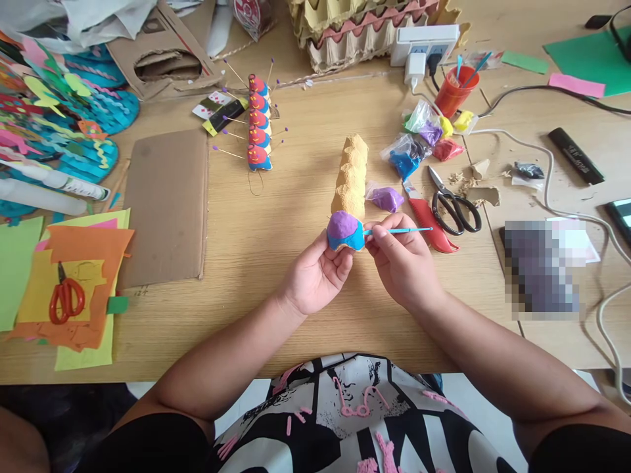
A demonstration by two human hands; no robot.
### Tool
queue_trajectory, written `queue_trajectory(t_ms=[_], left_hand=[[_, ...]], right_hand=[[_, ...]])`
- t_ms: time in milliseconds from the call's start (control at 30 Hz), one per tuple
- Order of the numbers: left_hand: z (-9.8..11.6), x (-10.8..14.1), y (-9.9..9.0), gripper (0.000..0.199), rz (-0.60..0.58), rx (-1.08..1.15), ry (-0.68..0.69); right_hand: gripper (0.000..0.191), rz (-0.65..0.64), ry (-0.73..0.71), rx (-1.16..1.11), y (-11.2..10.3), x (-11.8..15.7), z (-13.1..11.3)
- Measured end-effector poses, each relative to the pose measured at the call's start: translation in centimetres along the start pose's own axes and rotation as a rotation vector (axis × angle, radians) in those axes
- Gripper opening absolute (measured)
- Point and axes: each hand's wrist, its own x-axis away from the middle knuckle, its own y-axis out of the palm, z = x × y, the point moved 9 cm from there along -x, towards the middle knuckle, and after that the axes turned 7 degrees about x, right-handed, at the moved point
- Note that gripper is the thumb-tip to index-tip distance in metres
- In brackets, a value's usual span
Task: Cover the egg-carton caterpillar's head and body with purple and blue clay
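A bumpy tan egg-carton strip (351,172) points away from me, its near end covered with purple clay (344,225) on top and blue clay (353,240) below. My left hand (318,274) holds that near end from the left and below, fingers curled. Between the thumb and fingers of my right hand (407,263) is a thin light-blue tool (407,230), its left tip touching the blue clay's right edge. A bag of purple clay (386,198) lies just beyond my right hand. Further left stands a finished-looking red and blue caterpillar (259,125) with pins.
Black scissors (454,209) and a red tool (428,220) lie right of my right hand. Bagged clays (405,163), an orange cup (456,92), a power strip (424,43) and cables are beyond. Cardboard (165,207) and coloured papers with orange scissors (66,299) are left.
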Motion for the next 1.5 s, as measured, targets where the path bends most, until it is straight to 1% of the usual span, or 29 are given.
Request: queue_trajectory(t_ms=[167,400,600,833,1033,1200,1400,1500], left_hand=[[-0.01,0.09,0.08,0.035,0.006,0.007,0.001],[-0.05,0.07,-0.04,0.029,0.014,0.017,-0.002],[-0.04,0.10,0.19,0.034,-0.001,0.012,0.000],[-0.02,0.07,0.05,0.028,0.007,0.015,0.002],[-0.11,0.05,-0.13,0.030,0.023,0.008,-0.002],[-0.10,0.04,0.05,0.035,-0.004,-0.003,-0.003],[-0.11,0.08,-0.14,0.032,0.023,-0.001,-0.002],[-0.12,0.07,0.01,0.035,0.011,-0.002,0.001]], right_hand=[[0.031,-0.012,0.013,-0.032,0.05,0.04,0.05],[0.031,-0.010,0.001,0.000,0.10,0.04,-0.11],[0.030,-0.014,0.022,-0.044,0.17,0.06,0.03],[0.031,-0.011,0.014,-0.014,0.08,0.04,0.04],[0.033,-0.007,0.028,-0.009,0.02,0.03,0.15],[0.029,-0.006,0.018,-0.046,0.03,0.01,0.11],[0.031,0.015,0.046,-0.051,-0.08,0.05,0.26],[0.030,0.007,0.043,-0.047,-0.02,0.07,0.20]])
